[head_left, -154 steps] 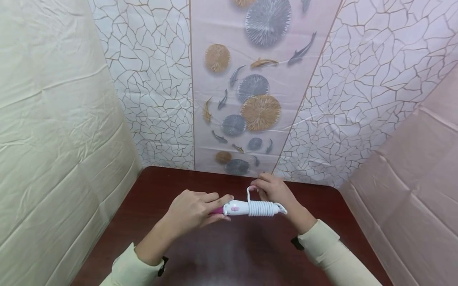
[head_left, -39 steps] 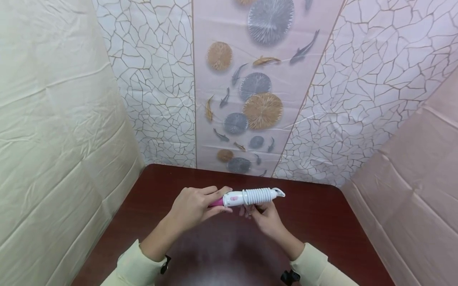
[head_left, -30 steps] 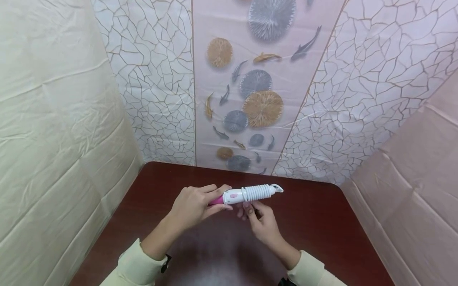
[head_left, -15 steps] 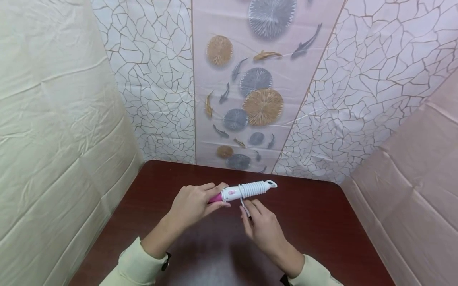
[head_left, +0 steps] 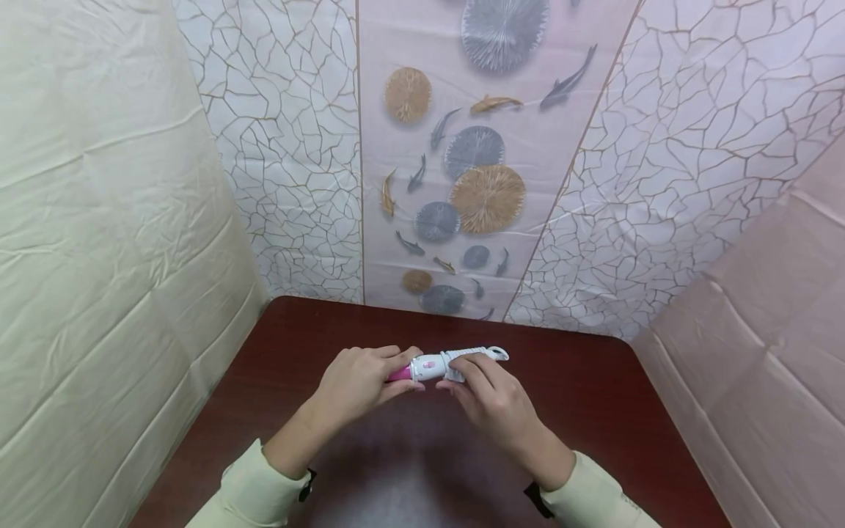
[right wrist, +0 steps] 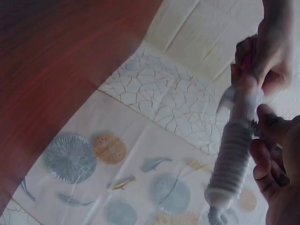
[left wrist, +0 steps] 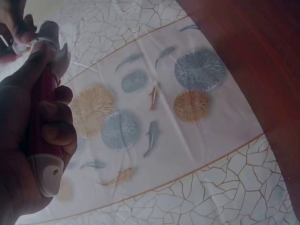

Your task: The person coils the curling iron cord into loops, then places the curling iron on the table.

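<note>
A hair iron with a pink front and a white handle (head_left: 430, 367) is held level above the table. My left hand (head_left: 359, 378) wraps round its pink part (left wrist: 42, 103), whose white end cap (left wrist: 48, 173) shows below the palm. White cord (right wrist: 229, 161) lies in tight coils round the handle. My right hand (head_left: 505, 403) is beside the coils, its thumb and fingers pinching the cord's loose end close to the switch side. In the head view this hand covers part of the coils. A loop of cord (head_left: 499, 353) sticks out at the handle's tail.
The dark red-brown table (head_left: 317, 330) lies beneath both hands. A patterned sheet (head_left: 488, 198) with fish and round shapes hangs behind it. Pale fabric walls (head_left: 132, 257) rise on the left and right.
Earlier, my right hand carried the cord over and under the handle. Half a second ago it held the loose end below; now it has come up against the coils. The left hand keeps its grip.
</note>
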`<state>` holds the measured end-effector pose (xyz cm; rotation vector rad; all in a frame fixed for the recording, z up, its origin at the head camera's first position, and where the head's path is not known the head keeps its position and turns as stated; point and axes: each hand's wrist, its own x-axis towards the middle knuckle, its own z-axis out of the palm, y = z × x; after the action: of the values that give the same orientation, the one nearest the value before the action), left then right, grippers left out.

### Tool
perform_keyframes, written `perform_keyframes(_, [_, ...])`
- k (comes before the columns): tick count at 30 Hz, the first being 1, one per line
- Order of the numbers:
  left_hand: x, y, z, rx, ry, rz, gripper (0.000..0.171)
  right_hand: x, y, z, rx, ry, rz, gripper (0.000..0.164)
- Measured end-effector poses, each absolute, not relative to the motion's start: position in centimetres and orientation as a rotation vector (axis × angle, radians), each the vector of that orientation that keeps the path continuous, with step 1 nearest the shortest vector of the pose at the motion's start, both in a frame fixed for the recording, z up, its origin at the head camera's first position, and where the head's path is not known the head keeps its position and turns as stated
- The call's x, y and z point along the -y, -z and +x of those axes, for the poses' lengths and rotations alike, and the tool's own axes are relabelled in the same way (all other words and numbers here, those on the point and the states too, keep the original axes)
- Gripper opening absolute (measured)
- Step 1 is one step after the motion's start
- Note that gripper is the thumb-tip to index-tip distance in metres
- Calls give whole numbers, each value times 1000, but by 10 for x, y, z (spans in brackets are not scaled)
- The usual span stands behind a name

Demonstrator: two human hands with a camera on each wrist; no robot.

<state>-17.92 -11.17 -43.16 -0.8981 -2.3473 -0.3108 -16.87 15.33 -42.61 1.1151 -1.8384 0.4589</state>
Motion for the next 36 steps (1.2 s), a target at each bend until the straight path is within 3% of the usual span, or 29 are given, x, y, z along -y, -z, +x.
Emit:
perform_keyframes(8, [110, 451, -186, 2396, 361, -943, 46, -168, 440, -184, 1932, -520, 1090, 47])
perform_keyframes(16, [101, 515, -213, 2489, 450, -1036, 49, -191, 492, -200, 2161, -374, 1082, 65])
perform_keyframes(22, [98, 549, -233, 2534, 480, -1140, 48, -204, 532, -212, 2238, -273, 1160, 60])
perform_keyframes(36, [98, 572, -243, 2656, 395, -1197, 54, -205, 567, -208, 2365, -118, 1186, 71])
